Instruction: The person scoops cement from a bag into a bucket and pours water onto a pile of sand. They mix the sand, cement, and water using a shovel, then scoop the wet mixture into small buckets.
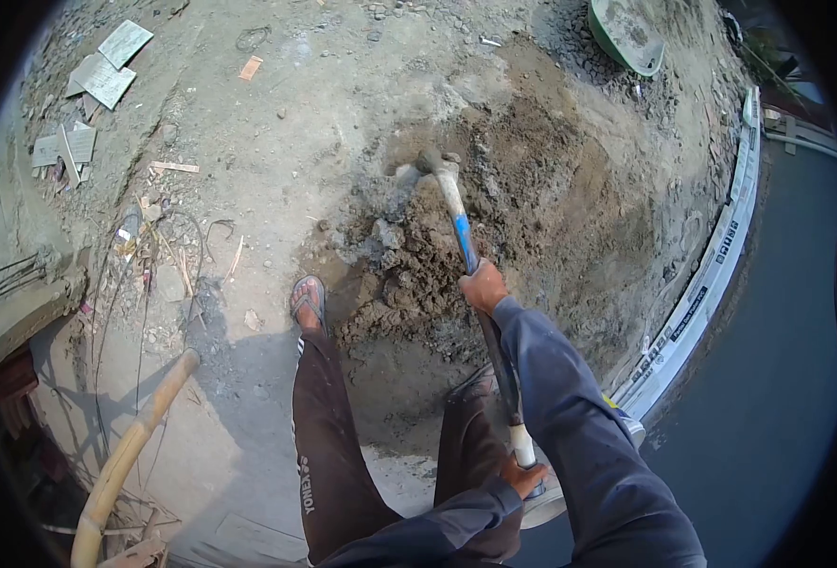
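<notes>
Both my hands grip a long-handled hoe (pixel 454 204) that slants from my right side up to the dirt. My right hand (pixel 484 286) is wrapped round the middle of the handle, just below a blue band. Lower down, by my right leg, my left hand (pixel 522 475) closes on the handle's end, next to a white sleeve. The hoe's grey head is at the far edge of a mound of damp brown soil mix (pixel 418 284); the shape of its blade is hard to make out. My sandalled feet stand at the mound's near side.
A green pan (pixel 617 43) holding grey material lies at the upper right. Along the right runs a printed white strip (pixel 712 275) bordering a smooth dark grey surface (pixel 749 407). A bamboo pole (pixel 139 440), sticks and broken boards (pixel 111 66) lie on the left.
</notes>
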A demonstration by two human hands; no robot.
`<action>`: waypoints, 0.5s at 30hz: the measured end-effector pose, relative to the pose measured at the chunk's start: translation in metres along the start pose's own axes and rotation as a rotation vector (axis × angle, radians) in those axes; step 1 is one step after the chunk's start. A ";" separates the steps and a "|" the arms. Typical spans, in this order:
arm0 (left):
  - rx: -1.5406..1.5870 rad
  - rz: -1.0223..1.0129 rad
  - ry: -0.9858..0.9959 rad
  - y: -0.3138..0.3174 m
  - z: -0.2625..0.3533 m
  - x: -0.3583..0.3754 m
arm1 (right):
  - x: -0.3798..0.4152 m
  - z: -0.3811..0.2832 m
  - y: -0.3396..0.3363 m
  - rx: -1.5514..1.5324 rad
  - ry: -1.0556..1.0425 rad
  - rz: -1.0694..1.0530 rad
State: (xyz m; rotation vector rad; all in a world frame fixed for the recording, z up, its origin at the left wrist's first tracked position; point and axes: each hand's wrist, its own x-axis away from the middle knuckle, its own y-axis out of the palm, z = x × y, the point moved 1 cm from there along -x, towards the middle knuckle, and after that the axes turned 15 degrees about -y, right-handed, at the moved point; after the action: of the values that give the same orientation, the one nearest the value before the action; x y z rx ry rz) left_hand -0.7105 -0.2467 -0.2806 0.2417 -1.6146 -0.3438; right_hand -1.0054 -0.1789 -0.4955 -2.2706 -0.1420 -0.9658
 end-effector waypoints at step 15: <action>-0.039 0.012 0.281 -0.021 0.042 -0.010 | 0.031 -0.118 -0.022 0.013 -0.314 0.083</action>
State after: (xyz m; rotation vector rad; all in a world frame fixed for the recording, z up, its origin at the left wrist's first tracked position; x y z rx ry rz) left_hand -0.7523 -0.2593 -0.2994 0.2387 -1.3311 -0.3169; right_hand -1.0615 -0.2384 -0.4028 -2.3826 -0.1859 -0.5588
